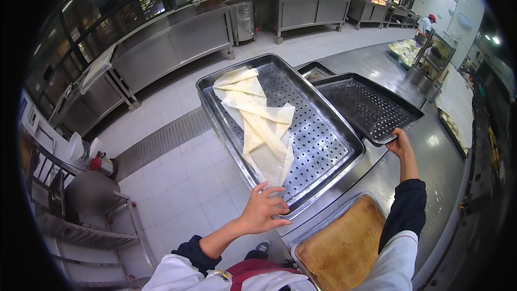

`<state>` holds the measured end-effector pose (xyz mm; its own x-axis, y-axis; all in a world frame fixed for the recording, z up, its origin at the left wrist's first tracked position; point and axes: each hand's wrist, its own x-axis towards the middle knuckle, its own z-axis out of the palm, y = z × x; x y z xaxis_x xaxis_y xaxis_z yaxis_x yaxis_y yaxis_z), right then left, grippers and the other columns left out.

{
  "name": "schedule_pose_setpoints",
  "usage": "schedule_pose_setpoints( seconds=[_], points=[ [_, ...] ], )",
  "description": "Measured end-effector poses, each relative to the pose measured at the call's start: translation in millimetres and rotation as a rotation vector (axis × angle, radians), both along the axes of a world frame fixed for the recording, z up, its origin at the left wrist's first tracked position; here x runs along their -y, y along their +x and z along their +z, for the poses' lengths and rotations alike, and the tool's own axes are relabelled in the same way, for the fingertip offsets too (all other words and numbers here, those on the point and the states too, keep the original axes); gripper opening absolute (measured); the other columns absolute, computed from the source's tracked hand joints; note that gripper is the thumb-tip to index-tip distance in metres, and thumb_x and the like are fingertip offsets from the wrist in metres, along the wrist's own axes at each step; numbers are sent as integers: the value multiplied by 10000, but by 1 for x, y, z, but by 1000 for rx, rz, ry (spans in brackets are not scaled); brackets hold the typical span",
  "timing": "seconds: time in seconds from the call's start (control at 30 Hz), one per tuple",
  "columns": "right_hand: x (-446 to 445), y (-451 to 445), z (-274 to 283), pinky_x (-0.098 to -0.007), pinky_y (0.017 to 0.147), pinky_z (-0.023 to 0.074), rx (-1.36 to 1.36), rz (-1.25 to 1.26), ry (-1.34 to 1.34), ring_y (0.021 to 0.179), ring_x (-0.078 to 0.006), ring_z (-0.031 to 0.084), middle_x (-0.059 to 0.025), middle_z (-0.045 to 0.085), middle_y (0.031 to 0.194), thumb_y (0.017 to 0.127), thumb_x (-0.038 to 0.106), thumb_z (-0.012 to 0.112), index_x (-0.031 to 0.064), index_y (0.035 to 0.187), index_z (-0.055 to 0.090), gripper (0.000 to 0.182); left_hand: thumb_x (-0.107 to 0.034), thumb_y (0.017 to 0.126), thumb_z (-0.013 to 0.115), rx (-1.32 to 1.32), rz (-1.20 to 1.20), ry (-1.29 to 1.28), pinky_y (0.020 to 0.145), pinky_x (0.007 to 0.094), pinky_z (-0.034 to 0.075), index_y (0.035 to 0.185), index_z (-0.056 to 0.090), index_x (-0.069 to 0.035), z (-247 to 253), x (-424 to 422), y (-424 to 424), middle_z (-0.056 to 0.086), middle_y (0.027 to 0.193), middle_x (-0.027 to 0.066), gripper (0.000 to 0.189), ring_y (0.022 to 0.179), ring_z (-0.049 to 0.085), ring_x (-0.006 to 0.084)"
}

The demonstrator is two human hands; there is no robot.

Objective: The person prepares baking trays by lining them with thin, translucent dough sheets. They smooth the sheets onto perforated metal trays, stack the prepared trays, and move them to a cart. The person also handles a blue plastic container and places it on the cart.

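Note:
A large perforated metal tray [319, 145] slants before me, its near end by my left hand [264, 208]. That hand has its fingers spread over the tray's near-left corner; whether the fingertips touch the rim I cannot tell. Crumpled, cream-coloured mesh cloth [258, 113] lies along the tray's left half. My right hand [400, 143] grips the near corner of a second, darker perforated tray [363, 101], thumb at its rim. The large tray's right edge hides part of this second one. Behind both, a smaller tray [317, 71] shows partly.
A sheet of browned baked cake [343, 242] in a tray rests on the steel table [436, 169] near me. White cloth [456, 101] covers a tray of pale dough pieces [450, 127] at right. A metal rack [89, 230] stands left. A person [426, 23] in a red cap is far right.

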<state>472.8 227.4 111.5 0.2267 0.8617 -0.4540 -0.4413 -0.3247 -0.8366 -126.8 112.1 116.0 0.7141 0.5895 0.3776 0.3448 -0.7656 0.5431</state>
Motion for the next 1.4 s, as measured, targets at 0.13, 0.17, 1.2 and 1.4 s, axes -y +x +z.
schedule_pose_setpoints(
  seconds=[0.13,0.17,1.2,1.4],
  points=[
    [-10,-16,-51,-456,783,643,127,-107,-1,847,-244,736,-108,720,988,850,228,576,54,1055,638,276,-424,786,867,-2,24,-34,1155,555,235,906,815,-161,-3,2,-2,738,1002,-66,294,1292,578,235],
    [-12,-22,-61,-444,776,636,136,-143,6,843,-236,730,-100,716,972,889,284,606,55,1098,638,312,-414,790,867,-4,29,-51,1156,551,230,904,815,-161,-2,4,-4,738,997,-67,283,1286,581,233],
    [265,-206,0,-266,644,473,587,-252,-18,747,-111,572,-40,624,929,787,80,616,54,1196,574,412,-344,855,778,196,-243,264,1178,594,328,1096,720,-62,30,107,77,675,1184,73,375,1272,583,254],
    [400,-135,10,-294,790,551,417,-342,16,891,-168,646,-62,667,1059,752,5,515,50,1264,551,515,-199,867,712,224,454,433,1157,641,269,1285,656,-58,50,26,33,601,1373,179,444,1401,440,426]
  ],
)
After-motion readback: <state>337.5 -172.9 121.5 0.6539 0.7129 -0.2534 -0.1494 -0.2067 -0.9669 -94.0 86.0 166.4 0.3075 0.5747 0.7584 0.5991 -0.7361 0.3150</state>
